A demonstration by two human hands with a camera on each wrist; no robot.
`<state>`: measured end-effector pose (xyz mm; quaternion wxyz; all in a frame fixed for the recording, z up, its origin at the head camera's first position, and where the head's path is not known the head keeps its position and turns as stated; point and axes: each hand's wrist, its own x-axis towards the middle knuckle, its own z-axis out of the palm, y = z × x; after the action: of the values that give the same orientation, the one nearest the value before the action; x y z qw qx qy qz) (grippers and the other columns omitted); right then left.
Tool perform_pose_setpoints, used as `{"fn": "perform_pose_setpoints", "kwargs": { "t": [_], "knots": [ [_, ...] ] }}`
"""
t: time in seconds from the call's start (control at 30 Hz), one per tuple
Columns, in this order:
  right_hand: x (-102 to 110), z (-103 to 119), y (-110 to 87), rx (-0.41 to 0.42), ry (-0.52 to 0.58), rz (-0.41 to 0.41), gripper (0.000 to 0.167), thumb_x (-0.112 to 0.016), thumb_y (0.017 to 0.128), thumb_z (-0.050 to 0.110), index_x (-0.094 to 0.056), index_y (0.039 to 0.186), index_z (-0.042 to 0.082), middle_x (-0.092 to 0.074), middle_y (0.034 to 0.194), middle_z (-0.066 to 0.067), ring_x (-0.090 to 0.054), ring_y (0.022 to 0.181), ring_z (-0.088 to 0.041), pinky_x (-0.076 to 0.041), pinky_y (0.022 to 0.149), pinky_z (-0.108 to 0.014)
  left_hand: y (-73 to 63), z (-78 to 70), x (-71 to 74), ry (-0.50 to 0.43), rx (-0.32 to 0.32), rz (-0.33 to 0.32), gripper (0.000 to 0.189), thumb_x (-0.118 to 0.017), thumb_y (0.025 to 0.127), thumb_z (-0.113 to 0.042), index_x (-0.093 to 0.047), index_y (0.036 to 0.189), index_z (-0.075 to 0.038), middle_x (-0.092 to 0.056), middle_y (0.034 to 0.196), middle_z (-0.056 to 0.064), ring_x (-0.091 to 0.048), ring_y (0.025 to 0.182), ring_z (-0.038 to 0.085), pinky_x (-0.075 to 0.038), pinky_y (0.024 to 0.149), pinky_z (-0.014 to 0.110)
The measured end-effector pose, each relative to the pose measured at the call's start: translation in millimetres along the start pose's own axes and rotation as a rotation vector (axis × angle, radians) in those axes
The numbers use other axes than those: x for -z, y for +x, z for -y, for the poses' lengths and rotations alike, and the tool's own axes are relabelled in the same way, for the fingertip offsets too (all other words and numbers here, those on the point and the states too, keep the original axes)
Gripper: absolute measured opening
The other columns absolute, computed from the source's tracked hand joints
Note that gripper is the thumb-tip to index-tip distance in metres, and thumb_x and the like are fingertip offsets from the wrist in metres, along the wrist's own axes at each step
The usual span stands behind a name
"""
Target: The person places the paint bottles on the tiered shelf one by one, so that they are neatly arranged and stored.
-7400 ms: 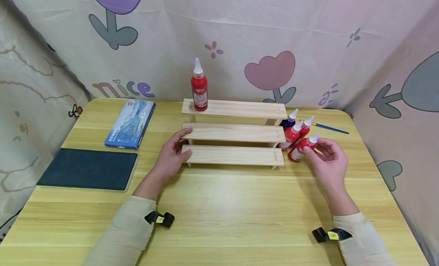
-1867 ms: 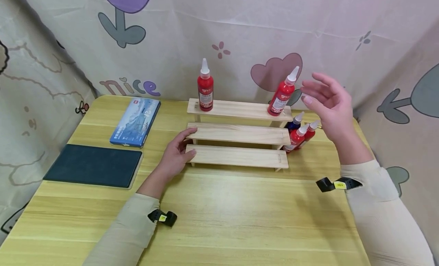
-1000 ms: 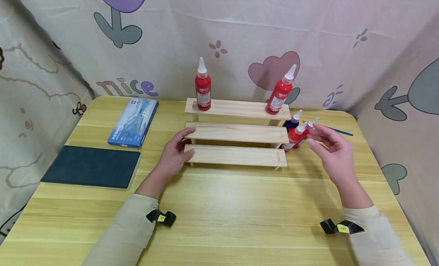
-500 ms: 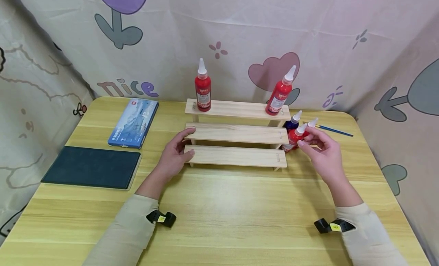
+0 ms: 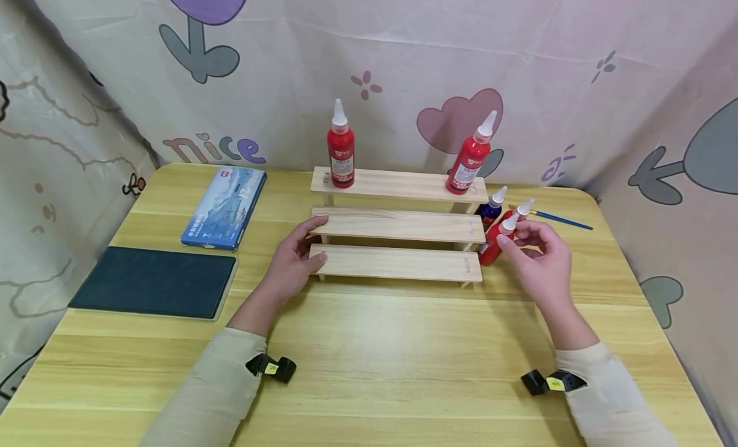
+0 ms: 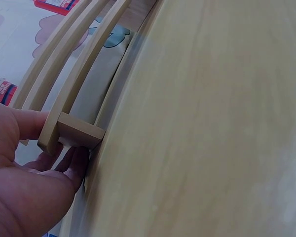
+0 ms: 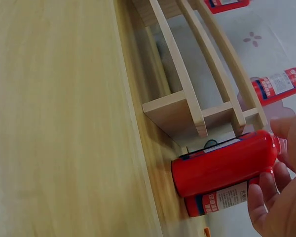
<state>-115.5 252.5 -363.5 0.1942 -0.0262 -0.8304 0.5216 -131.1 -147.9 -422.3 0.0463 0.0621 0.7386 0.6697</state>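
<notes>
Wood-grain tabletop [image 5: 380,370], head view: front red squeeze bottle [image 5: 491,247] sits beside the three-tier wooden rack [image 5: 398,224], left of the nearer right hand [image 5: 542,261].
Rack end, left-wrist view: left hand [image 6: 32,187] grips it, well apart from the bottle.
Bottle top, right-wrist view: thumb and fingers pinch it narrowly; long axis runs from base to grip.

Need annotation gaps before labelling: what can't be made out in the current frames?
Head: rear red bottle, body mostly hidden by front red bottle and right hand.
Head: blue bottle, base hidden by rack and front red bottle.
Head: blue box, fine print too small.
Left wrist: top-shelf right bottle, cut off by top edge.
Right wrist: front red bottle, tip covered by right hand.
</notes>
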Motion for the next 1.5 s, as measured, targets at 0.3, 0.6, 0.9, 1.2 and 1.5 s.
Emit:
{"fn": "perform_pose_setpoints", "kwargs": {
  "t": [0.3, 0.6, 0.9, 1.2, 1.5],
  "knots": [
    [-2.1, -27.5, 8.4, -0.028, -0.066, -0.047, 0.030, -0.078, 0.087, 0.006, -0.068, 0.112, -0.007, -0.062, 0.099, 0.000, -0.057, 0.090, -0.015, -0.049, 0.072, -0.014, -0.6, 0.4, -0.5, -0.010, -0.002, 0.003, 0.066, -0.057, 0.092, 0.016, -0.049, 0.148, -0.020, -0.039, 0.152, 0.004, -0.042, 0.132, 0.028, -0.034, 0.110, 0.043],
    [18.3, -38.2, 10.6, 0.087, 0.049, 0.228, 0.035, -0.065, 0.094, -0.006, -0.061, 0.128, -0.008, -0.059, 0.117, 0.004, -0.057, 0.105, -0.011, -0.048, 0.085, -0.013, 0.4, 1.0, 0.3, -0.008, -0.017, 0.007, 0.065, -0.057, 0.093, 0.016, -0.049, 0.148, -0.018, -0.039, 0.152, 0.004, -0.043, 0.132, 0.029, -0.034, 0.111, 0.043],
    [6.2, -39.0, 6.8, 0.006, 0.301, 0.111, 0.025, -0.074, 0.084, -0.010, -0.071, 0.107, -0.002, -0.067, 0.105, -0.005, -0.063, 0.094, -0.016, -0.053, 0.081, -0.018, -0.1, 1.8, 0.4, -0.015, -0.031, 0.006, 0.066, -0.057, 0.092, 0.016, -0.049, 0.148, -0.018, -0.039, 0.152, 0.005, -0.043, 0.132, 0.030, -0.036, 0.109, 0.043],
    [7.9, -43.5, 1.1, 0.057, 0.325, 0.132, 0.024, -0.069, 0.084, -0.017, -0.070, 0.105, -0.005, -0.067, 0.101, -0.005, -0.061, 0.091, -0.017, -0.051, 0.083, -0.020, 0.1, 1.3, -0.2, -0.024, -0.029, 0.009, 0.066, -0.056, 0.092, 0.018, -0.048, 0.148, -0.015, -0.038, 0.152, 0.007, -0.042, 0.132, 0.031, -0.034, 0.110, 0.044],
    [12.2, -53.3, 2.3, 0.057, 0.371, 0.298, 0.029, -0.062, 0.094, -0.009, -0.066, 0.123, -0.004, -0.066, 0.119, -0.007, -0.062, 0.101, -0.015, -0.051, 0.087, -0.020, -0.4, 0.9, -0.4, -0.022, -0.020, 0.008, 0.066, -0.057, 0.091, 0.018, -0.049, 0.148, -0.015, -0.039, 0.152, 0.008, -0.042, 0.132, 0.031, -0.034, 0.110, 0.045]
  ]
}}
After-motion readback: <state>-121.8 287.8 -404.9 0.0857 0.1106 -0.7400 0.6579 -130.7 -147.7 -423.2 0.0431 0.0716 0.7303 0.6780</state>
